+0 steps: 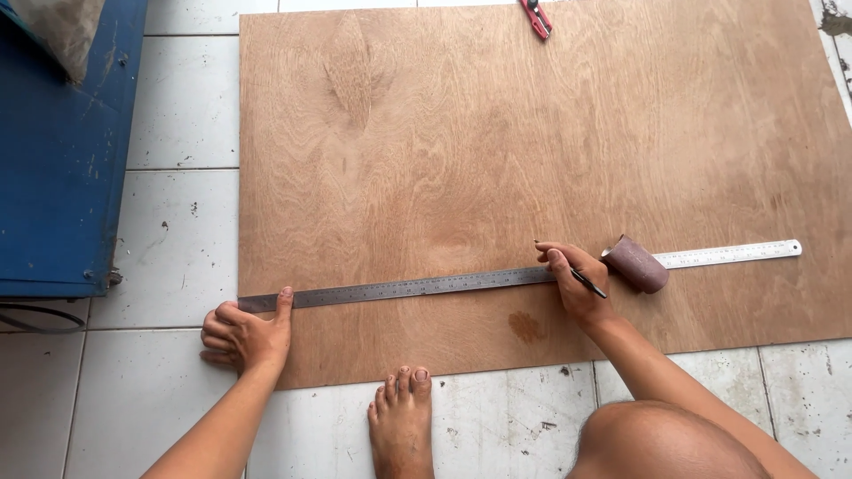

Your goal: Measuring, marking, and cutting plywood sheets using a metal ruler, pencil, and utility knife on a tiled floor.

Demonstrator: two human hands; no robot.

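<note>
While the person's knee and bare foot fill the bottom edge, the two hands work just beyond them on the plywood. The left hand rests at the left edge of the sheet, fingers curled against the tile floor and thumb pressed on the end of the ruler. The right hand lies on the ruler further along, fingers closed around a thin dark pen, its tip at the ruler's upper edge.

The ruler is a long steel strip, lying flat across the lower part of the sheet. I judge it thin, springy and slippery on smooth wood, so it needs pressure at two well separated points, from above. The plywood seems stiff but wide, best lifted at its edges.

A maroon roll, maybe sandpaper, sits on the ruler just beside the right hand and hides part of it. At the far edge a red tool is cut off by the frame; I cannot tell what kind. A blue cabinet at the left is only partly seen.
</note>
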